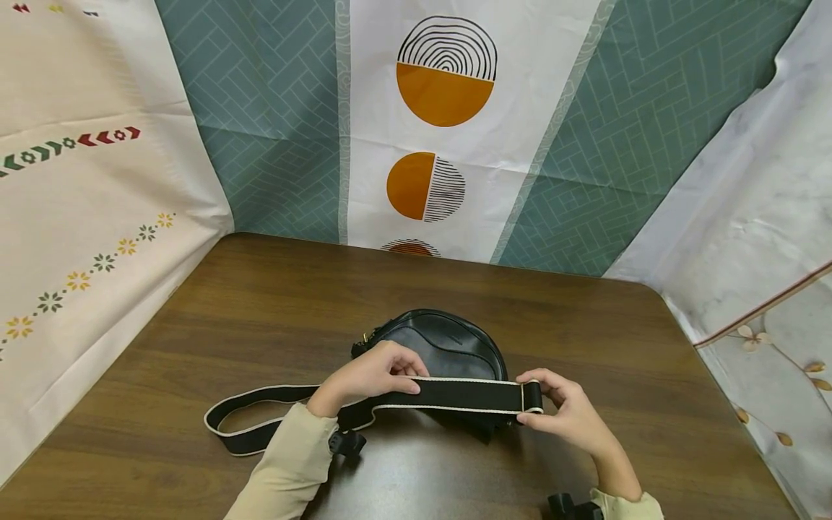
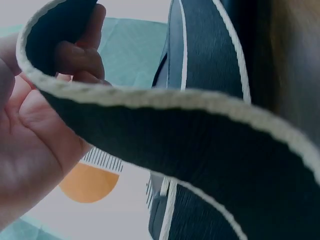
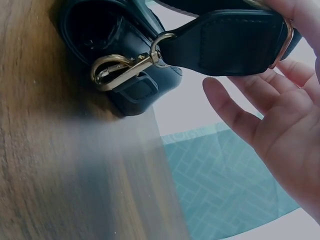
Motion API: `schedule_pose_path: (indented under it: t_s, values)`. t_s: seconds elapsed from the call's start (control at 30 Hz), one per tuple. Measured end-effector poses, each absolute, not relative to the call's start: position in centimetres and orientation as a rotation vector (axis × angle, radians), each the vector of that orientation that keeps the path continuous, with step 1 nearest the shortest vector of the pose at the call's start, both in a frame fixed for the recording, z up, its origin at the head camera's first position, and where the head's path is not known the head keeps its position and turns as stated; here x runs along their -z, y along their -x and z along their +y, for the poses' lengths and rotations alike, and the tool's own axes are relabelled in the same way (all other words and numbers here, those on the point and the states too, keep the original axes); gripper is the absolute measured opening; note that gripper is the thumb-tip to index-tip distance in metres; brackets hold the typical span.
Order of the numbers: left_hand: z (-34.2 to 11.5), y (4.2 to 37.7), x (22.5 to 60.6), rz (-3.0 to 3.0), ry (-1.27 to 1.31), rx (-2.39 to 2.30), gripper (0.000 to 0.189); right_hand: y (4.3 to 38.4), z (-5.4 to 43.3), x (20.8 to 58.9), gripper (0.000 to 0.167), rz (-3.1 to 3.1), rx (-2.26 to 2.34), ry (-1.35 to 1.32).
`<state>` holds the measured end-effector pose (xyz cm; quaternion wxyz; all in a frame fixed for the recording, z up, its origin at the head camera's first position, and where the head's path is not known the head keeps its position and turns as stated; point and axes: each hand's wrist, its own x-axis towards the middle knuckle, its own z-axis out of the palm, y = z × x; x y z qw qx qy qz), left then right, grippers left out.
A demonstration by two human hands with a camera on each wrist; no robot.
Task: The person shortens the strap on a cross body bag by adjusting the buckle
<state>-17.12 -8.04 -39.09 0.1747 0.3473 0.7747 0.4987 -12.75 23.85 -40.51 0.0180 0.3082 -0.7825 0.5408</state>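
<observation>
A black strap with white edging (image 1: 468, 395) is stretched between both hands, in front of a small black rounded bag (image 1: 448, 345) on the table. My left hand (image 1: 372, 377) pinches the strap between thumb and fingers near its middle. My right hand (image 1: 575, 412) grips the strap's right end, where it folds through a gold-coloured slider. From there, in the right wrist view, a black leather tab (image 3: 225, 42) runs to a gold-coloured swivel clasp (image 3: 125, 72) at the bag's side. A curved stretch of strap (image 2: 165, 135) crosses in front of the left palm in the left wrist view.
A loop of the strap (image 1: 237, 442) spreads left over the brown wooden table (image 1: 162, 375). Patterned cloths hang behind the table and on both sides, the back one teal and white (image 1: 279, 130). A dark wrist camera (image 1: 347, 442) sits at the left sleeve.
</observation>
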Motion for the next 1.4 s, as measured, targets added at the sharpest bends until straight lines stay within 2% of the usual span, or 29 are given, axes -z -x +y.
schedule_pose_path:
  t_s: [0.5,0.8,1.07,1.27,1.4]
  values:
    - [-9.7,17.2,39.0,2.212,-1.027,-1.363,0.01,12.4,23.8,40.1,0.044,-2.477,-1.627,-0.959]
    - [-9.5,17.1,39.2,2.263,-1.085,-1.186,0.01,12.3,23.9,40.0,0.051,-2.423,-1.679,-1.093]
    - [-9.4,17.0,39.1,2.309,-1.116,-1.08,0.009,11.8,24.4,40.1,0.042,-2.464,-1.632,-1.134]
    - [-10.0,17.1,38.7,2.351,-1.118,-1.035,0.01,11.3,24.6,40.0,0.029,-2.473,-1.601,-1.132]
    - [-10.6,17.3,38.4,2.433,-1.131,-0.975,0.013,11.1,24.8,40.1,0.028,-2.492,-1.588,-1.106]
